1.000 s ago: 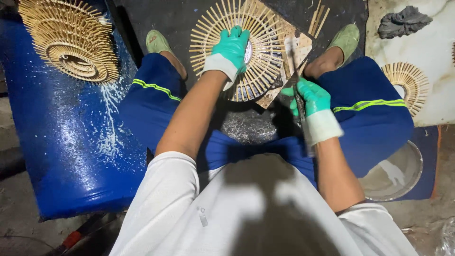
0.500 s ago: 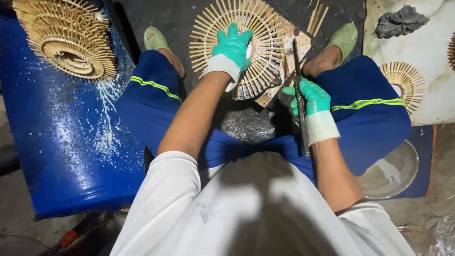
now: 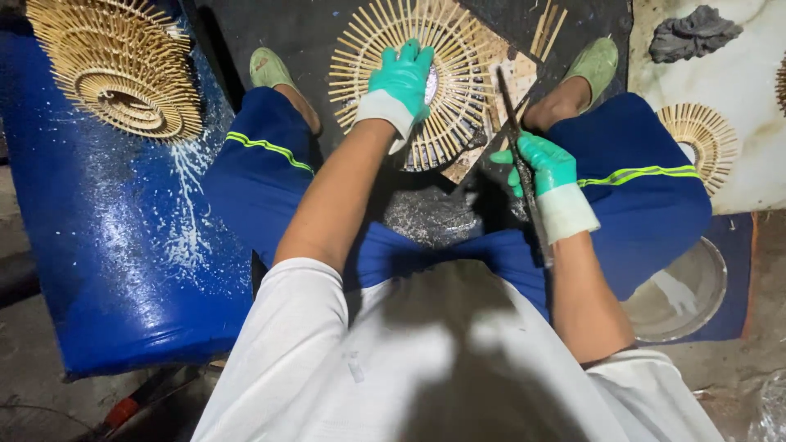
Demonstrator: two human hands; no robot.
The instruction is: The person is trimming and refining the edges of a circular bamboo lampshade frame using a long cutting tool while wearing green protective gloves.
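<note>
the left hand (image 3: pixel 399 82) lies flat, fingers spread, on the bamboo stick disc (image 3: pixel 458 49). the right hand (image 3: pixel 544 164) is closed around a dark blade (image 3: pixel 512 123).

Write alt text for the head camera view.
A seated person's green-gloved left hand presses on a round sunburst frame of bamboo sticks, while the right hand grips a long dark blade. Finished frames are stacked on a blue barrel.

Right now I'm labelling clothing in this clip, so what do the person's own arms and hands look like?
Both hands wear teal-green rubbery gloves with pale whitish knit cuffs at the wrists: the left hand and the right hand match. The forearms are bare from cuff to above the elbow. Short white sleeves cover the upper arms. No watch or markings show.
</note>
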